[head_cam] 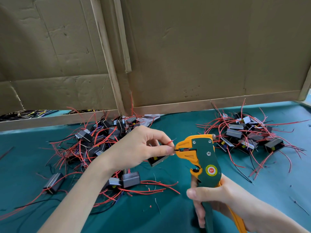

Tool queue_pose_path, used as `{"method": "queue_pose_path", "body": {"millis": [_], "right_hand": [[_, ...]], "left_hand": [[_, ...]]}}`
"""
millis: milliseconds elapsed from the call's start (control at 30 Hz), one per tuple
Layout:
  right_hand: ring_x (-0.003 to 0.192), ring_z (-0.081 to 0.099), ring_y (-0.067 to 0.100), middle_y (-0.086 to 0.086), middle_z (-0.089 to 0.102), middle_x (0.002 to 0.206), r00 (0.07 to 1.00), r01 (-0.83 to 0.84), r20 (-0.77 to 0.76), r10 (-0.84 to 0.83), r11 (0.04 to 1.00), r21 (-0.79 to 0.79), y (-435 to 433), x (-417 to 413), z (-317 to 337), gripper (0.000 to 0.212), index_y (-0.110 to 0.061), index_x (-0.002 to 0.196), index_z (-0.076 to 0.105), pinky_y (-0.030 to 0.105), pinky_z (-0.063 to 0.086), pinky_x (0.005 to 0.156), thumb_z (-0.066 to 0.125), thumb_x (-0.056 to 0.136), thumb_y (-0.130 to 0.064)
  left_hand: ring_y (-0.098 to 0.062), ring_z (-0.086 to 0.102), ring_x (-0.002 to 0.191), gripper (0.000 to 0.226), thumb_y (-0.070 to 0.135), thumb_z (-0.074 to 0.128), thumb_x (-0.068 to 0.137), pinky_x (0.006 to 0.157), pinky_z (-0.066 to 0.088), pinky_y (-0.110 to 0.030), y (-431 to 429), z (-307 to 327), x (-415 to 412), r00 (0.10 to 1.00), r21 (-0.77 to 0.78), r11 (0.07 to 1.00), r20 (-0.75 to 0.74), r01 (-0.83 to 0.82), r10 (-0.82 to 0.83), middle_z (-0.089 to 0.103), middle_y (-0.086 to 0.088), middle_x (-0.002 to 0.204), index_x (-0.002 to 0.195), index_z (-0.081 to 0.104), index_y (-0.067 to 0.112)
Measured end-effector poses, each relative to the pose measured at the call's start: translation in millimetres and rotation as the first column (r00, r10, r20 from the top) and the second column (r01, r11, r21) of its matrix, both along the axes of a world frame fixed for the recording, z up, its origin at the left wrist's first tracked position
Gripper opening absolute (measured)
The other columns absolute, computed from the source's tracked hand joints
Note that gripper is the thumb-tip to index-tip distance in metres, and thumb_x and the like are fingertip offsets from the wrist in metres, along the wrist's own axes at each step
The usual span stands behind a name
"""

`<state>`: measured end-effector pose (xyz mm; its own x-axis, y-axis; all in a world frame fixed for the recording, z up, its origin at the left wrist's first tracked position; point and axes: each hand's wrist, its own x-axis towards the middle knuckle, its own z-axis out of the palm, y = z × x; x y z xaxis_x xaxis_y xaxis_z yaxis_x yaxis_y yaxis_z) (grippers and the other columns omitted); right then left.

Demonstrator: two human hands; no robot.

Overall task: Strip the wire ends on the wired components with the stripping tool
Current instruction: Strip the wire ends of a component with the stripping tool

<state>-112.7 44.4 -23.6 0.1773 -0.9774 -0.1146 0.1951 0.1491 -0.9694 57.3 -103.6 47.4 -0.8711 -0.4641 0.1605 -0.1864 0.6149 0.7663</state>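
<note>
Teal cloth (161,221) covers the bench in front of creased brown cardboard sheets (202,56), and two tangled heaps of dark grey block components with red and black leads crowd it: the left heap (101,137) behind the left forearm, the right heap (244,133) beyond the tool. The left hand (139,147) pinches a thin black wire (176,150) of one grey component (158,161) hanging under its fingers. The wire's end sits in the mouth of the green-and-orange stripping tool (203,158), whose handles the right hand (218,197) grips.

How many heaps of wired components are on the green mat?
2. The left heap lies behind the left hand; the right heap lies beyond the stripping tool. Stray components sit loose by the left heap; more may be buried.
</note>
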Motion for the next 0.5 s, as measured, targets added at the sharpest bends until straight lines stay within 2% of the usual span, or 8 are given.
{"method": "queue_pose_path", "body": {"millis": [100, 200, 267, 333, 400, 500], "right_hand": [[0.037, 0.051, 0.025, 0.015, 0.054, 0.046, 0.994, 0.105, 0.017, -0.105, 0.994, -0.005, -1, 10, -6, 0.031, -0.011, 0.056, 0.057, 0.028, 0.046, 0.045, 0.08, 0.068, -0.028], [0.034, 0.045, 0.024, 0.015, 0.045, 0.043, 0.965, 0.261, 0.012, -0.261, 0.965, 0.015, -3, 12, -13, 0.042, -0.007, 0.051, 0.049, 0.026, 0.041, 0.041, 0.08, 0.061, -0.033], [0.04, 0.051, 0.028, 0.019, 0.05, 0.05, 0.963, 0.252, 0.084, -0.256, 0.966, 0.057, -5, 12, -13, 0.038, -0.006, 0.057, 0.055, 0.033, 0.047, 0.045, 0.084, 0.055, -0.029], [0.053, 0.059, 0.036, 0.025, 0.056, 0.061, 0.951, 0.211, 0.218, -0.219, 0.976, 0.056, -7, 10, -8, 0.028, -0.006, 0.066, 0.062, 0.043, 0.054, 0.055, 0.085, 0.053, -0.018], [0.059, 0.061, 0.04, 0.027, 0.056, 0.065, 0.933, 0.233, 0.277, -0.231, 0.972, 0.029, -10, 7, -5, 0.026, -0.003, 0.068, 0.061, 0.048, 0.055, 0.061, 0.081, 0.053, -0.012], [0.06, 0.061, 0.041, 0.028, 0.056, 0.065, 0.935, 0.254, 0.261, -0.24, 0.967, -0.021, -11, 1, -1, 0.024, -0.003, 0.067, 0.061, 0.049, 0.056, 0.061, 0.079, 0.054, -0.011]], "left_hand": [[-0.015, 0.055, 0.069, 0.004, 0.019, 0.071, 0.084, 0.067, 0.045, -0.028, 0, -3, -3, 0.999, 0.077, 0.997, -0.048, -0.008, 0.012, 0.07, -0.006, 0.081, 0.084, 0.067, 0.019], [-0.014, 0.059, 0.076, 0.012, 0.008, 0.067, 0.086, 0.069, 0.055, -0.033, 2, -12, -8, 0.996, 0.21, 0.977, -0.067, -0.04, 0.055, 0.071, -0.001, 0.09, 0.083, 0.058, 0.016], [-0.008, 0.06, 0.075, 0.009, 0.004, 0.062, 0.088, 0.062, 0.06, -0.037, 5, -19, -12, 0.997, 0.366, 0.931, -0.076, -0.005, 0.035, 0.071, 0.003, 0.087, 0.084, 0.059, 0.012], [-0.008, 0.063, 0.081, 0.006, 0.005, 0.06, 0.087, 0.06, 0.06, -0.034, 5, -23, -14, 0.992, 0.441, 0.897, -0.117, 0.014, 0.042, 0.073, 0.004, 0.091, 0.085, 0.064, 0.009], [-0.011, 0.067, 0.092, 0.011, 0.008, 0.058, 0.087, 0.064, 0.059, -0.031, 4, -21, -14, 0.985, 0.448, 0.894, -0.158, 0.013, 0.065, 0.073, 0.002, 0.101, 0.086, 0.069, 0.009], [-0.009, 0.064, 0.106, 0.02, 0.007, 0.052, 0.091, 0.069, 0.06, -0.032, 2, -18, -13, 0.978, 0.385, 0.923, -0.19, -0.001, 0.081, 0.07, 0.004, 0.112, 0.095, 0.072, 0.01]]}}
